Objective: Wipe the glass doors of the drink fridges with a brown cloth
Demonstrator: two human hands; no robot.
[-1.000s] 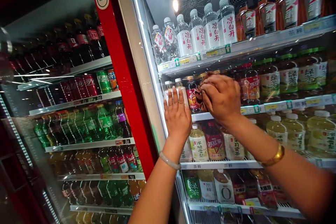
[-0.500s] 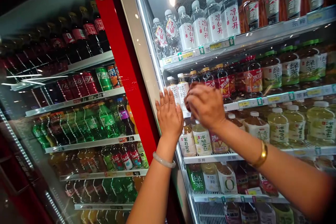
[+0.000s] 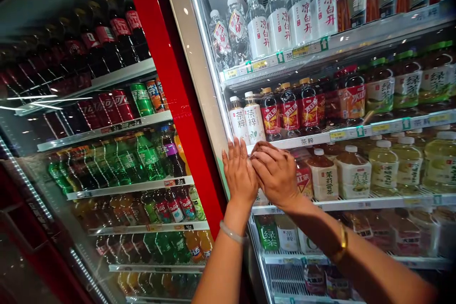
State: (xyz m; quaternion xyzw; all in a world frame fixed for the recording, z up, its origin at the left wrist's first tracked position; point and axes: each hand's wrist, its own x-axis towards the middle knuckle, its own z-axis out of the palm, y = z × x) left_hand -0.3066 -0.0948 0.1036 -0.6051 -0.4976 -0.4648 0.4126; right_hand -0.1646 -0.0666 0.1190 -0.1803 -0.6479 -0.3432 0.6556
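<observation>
My left hand (image 3: 240,173) lies flat with fingers stretched, against the glass door (image 3: 228,118) near its left edge. Beside it, my right hand (image 3: 276,173) is curled over a bunched brown cloth (image 3: 262,145), little of which shows; it seems pressed to the glass. The two hands touch or nearly touch. Behind the glass, just above my fingers, stand two white-labelled tea bottles (image 3: 253,116). Red-labelled iced tea bottles (image 3: 291,111) line the same shelf to the right. My hands hide part of the shelf below.
A red frame post (image 3: 174,76) separates this cooler from another on the left, stocked with cola bottles (image 3: 117,28) and green soda bottles (image 3: 146,154). Clear water bottles (image 3: 279,19) fill the top right shelf. Large pale yellow drink bottles (image 3: 409,164) stand lower right.
My right hand has moved down and left with the cloth, closer to my left hand. My left hand has stayed flat and sits slightly lower on the door. The view has shifted slightly.
</observation>
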